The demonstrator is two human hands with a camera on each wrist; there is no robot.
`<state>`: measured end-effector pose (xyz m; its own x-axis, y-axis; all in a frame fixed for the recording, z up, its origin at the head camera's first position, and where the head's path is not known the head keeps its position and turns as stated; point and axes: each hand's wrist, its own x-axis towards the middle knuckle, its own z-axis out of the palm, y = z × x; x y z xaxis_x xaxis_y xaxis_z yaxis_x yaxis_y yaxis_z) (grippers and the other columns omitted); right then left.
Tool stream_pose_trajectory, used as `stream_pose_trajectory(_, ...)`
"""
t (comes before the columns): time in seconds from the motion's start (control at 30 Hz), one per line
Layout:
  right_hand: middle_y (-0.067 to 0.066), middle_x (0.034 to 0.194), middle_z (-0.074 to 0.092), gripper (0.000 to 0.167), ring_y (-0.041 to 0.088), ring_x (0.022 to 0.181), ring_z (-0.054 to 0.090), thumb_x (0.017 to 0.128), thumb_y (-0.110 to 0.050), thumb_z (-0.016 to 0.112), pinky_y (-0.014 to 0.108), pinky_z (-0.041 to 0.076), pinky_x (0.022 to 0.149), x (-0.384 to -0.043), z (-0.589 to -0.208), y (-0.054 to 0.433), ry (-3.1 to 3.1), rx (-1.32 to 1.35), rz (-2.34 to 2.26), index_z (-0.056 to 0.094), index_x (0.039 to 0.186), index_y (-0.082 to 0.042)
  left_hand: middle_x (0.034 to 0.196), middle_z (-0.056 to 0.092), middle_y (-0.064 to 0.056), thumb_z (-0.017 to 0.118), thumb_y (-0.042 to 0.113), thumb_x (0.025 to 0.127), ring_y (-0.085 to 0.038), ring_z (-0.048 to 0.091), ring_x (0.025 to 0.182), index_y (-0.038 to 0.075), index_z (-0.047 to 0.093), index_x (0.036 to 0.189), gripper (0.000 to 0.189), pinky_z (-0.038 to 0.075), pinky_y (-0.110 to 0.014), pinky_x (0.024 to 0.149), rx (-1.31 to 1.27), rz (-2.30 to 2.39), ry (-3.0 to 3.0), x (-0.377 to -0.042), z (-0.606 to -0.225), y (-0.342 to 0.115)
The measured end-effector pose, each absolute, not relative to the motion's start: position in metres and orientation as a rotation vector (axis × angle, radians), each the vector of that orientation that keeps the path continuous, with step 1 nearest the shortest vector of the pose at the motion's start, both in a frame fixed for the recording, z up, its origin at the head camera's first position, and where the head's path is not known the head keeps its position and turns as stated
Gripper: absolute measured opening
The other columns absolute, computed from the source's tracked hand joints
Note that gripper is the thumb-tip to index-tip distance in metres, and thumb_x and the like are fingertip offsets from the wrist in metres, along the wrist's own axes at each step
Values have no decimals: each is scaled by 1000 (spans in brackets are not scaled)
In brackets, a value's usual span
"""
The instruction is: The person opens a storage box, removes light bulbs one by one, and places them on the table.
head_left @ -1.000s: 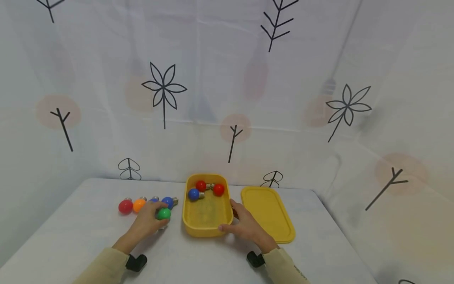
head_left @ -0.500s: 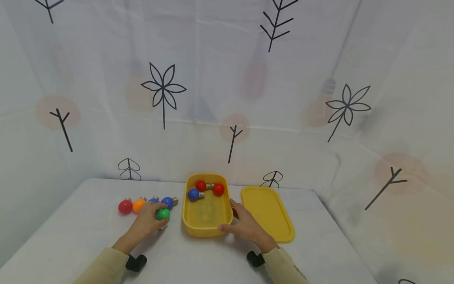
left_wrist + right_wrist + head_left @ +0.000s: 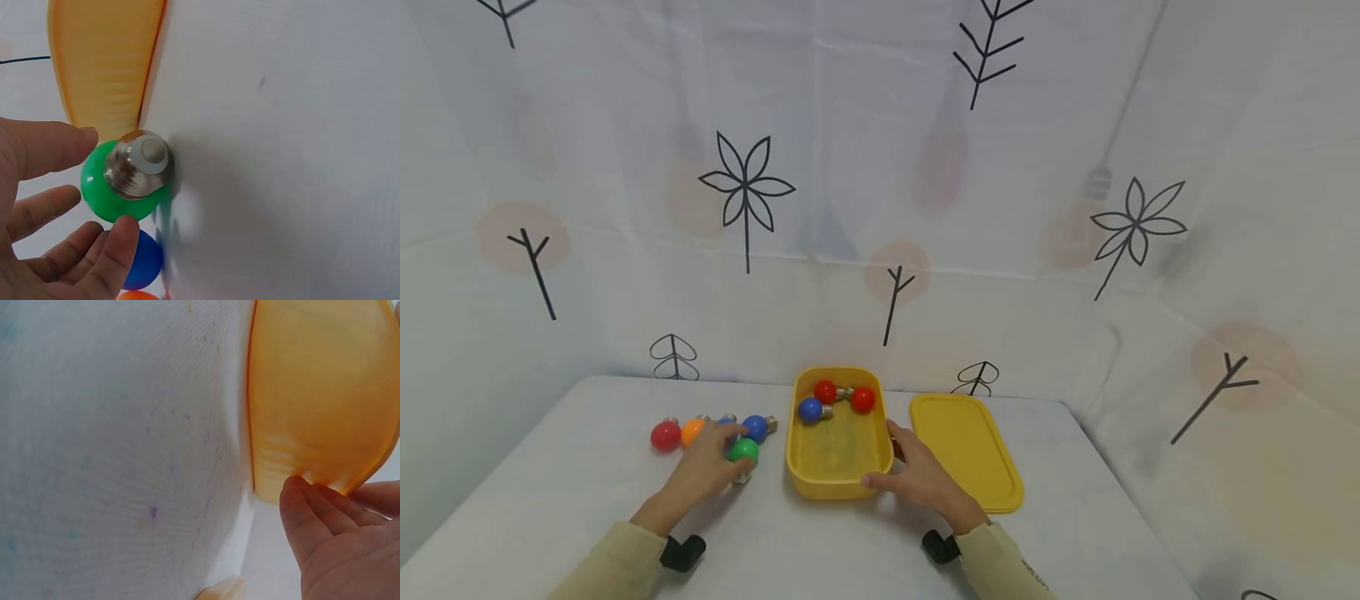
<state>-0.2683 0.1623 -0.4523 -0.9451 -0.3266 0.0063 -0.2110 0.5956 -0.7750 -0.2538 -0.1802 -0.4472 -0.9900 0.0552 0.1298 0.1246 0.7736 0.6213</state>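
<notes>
"Starting with the left hand (image 3: 703,467), has it got the green bulb (image 3: 743,450)?"

"I'd say not firmly. The fingers stand wide around it in the left wrist view, with a gap off the index tip; whether the thumb touches, I can't tell."

"What's changed?"

"The hand has edged slightly toward nine o'clock, and a bit more of the bulb's screw base (image 3: 742,477) shows."

"Meaning?"

"The hold looks too loose for carrying, in my judgement. The green bulb is outside the yellow box (image 3: 838,492), which sits at its three o'clock."

"Its neighbours?"

"A blue bulb (image 3: 756,428) at one o'clock, another half hidden behind the hand, then an orange bulb (image 3: 692,431) at ten and a red bulb (image 3: 666,436) past nine, all on the table (image 3: 820,550)."

"And the right hand (image 3: 928,482)?"

"Gripping the box at its four o'clock corner. Three bulbs lie inside: red at eleven and one, blue at ten. The yellow lid (image 3: 966,454) lies at the box's three."
</notes>
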Motion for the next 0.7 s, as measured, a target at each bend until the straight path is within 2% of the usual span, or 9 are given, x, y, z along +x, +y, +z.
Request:
stream_pose_trajectory(0.23, 9, 151, 32, 104, 28, 131, 42, 73, -53, 77, 46, 37, 106, -268, -452, 163, 2680, -451, -1280, 23, 152, -11, 127, 51, -18, 75, 20, 81, -37, 49, 116, 7, 60, 124, 47, 45, -55, 93, -203, -992, -2807, -252, -438, -181)
stream_pose_trajectory(0.53, 9, 151, 32, 104, 28, 131, 42, 73, -54, 76, 47, 37, 106, -269, -451, 162, 2687, -425, -1272, 23, 152, -11, 118, 56, -12, 76, 25, 82, -29, 55, 104, 9, 62, 122, 45, 51, -50, 88, -289, -955, -2771, -256, -426, -165)
stream_pose_trajectory(0.7, 10, 151, 32, 104, 28, 131, 42, 73, -54, 76, 47, 36, 106, -268, -452, 162, 2686, -425, -1283, 23, 152, -11, 117, 57, -9, 76, 25, 82, -27, 56, 103, 12, 64, 119, 41, 50, -48, 91, -355, -948, -2748, -261, -426, -151)
